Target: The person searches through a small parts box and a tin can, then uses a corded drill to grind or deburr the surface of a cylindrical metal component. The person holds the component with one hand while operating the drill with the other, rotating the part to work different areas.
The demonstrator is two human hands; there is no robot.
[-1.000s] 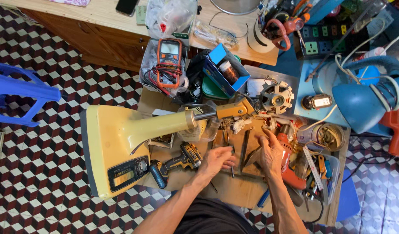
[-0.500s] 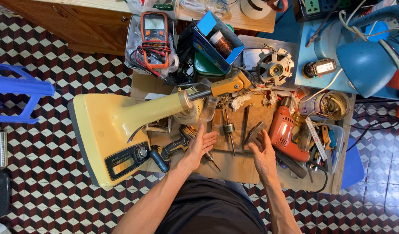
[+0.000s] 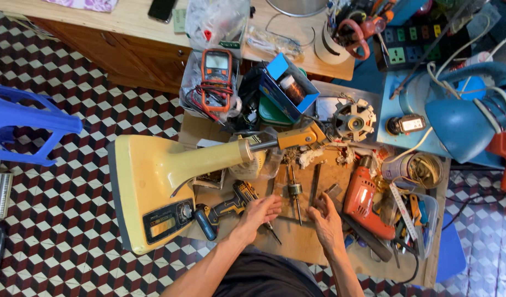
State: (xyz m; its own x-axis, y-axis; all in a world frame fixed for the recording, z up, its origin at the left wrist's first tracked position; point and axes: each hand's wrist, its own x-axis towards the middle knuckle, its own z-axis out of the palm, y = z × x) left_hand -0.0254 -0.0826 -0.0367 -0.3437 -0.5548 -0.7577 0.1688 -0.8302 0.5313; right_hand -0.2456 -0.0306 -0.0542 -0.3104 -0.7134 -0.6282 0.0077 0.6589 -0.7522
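Note:
My left hand [image 3: 258, 212] lies open on the wooden work board [image 3: 297, 245], fingers next to the black-and-yellow cordless drill [image 3: 225, 206]. A thin dark tool [image 3: 274, 234] pokes out from under it. My right hand [image 3: 325, 220] is open too, with its fingers spread just below a flat metal bar [image 3: 316, 184] and a small grey piece [image 3: 333, 190]. Between the hands lies a motor rotor on its shaft [image 3: 294, 190]. The large yellow fan base with a control panel [image 3: 154, 187] lies on its side to the left.
A red corded drill [image 3: 363, 201] lies right of my right hand. Further back are a multimeter [image 3: 217, 74], a blue box [image 3: 288, 85], a motor stator [image 3: 354, 118] and a blue desk lamp [image 3: 456, 121]. A blue plastic stool [image 3: 27, 126] stands on the tiled floor at left.
Both hands have drawn back from the parts in the middle of the board toward its near edge. The right hand has left the red drill's side.

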